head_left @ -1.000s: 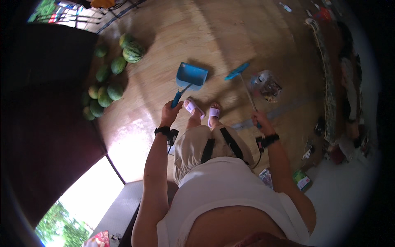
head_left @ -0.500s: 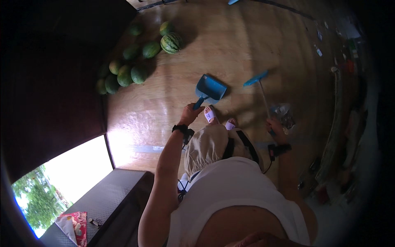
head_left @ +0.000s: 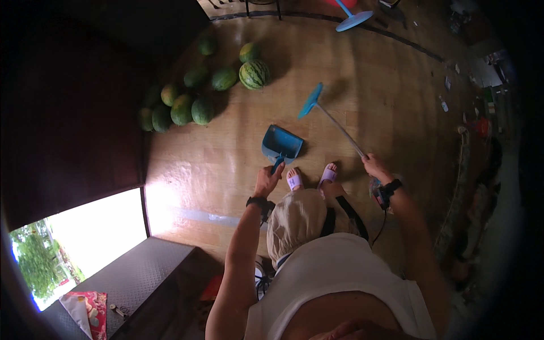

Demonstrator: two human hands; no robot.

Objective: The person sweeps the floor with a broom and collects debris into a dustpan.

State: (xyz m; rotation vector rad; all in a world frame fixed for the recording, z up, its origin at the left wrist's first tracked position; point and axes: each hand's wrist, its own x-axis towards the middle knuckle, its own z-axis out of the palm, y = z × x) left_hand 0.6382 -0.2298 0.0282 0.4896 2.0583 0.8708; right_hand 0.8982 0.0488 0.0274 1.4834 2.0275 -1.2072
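Down by the person's feet, on the wooden floor [head_left: 215, 170], sweeping is going on. Nearest, the left hand [head_left: 266, 180] is closing around the short handle of a blue dustpan [head_left: 281, 144], which is lying flat just ahead of the purple slippers [head_left: 310, 177], its handle pointing back toward the person and its open mouth facing away and slightly right. The right hand [head_left: 375, 166] is clamping the near end of a long-handled blue broom [head_left: 331, 122]; its shaft is running diagonally from that hand up and left, the head [head_left: 311, 100] ending beyond the pan, and whether it is touching the floor I cannot tell. I judge this as the gathering step: the next move is calling for the head to be drawn back toward the pan's mouth while the pan is being held steady. Farther off, a cluster of watermelons [head_left: 198, 99] is sitting against the dark wall.
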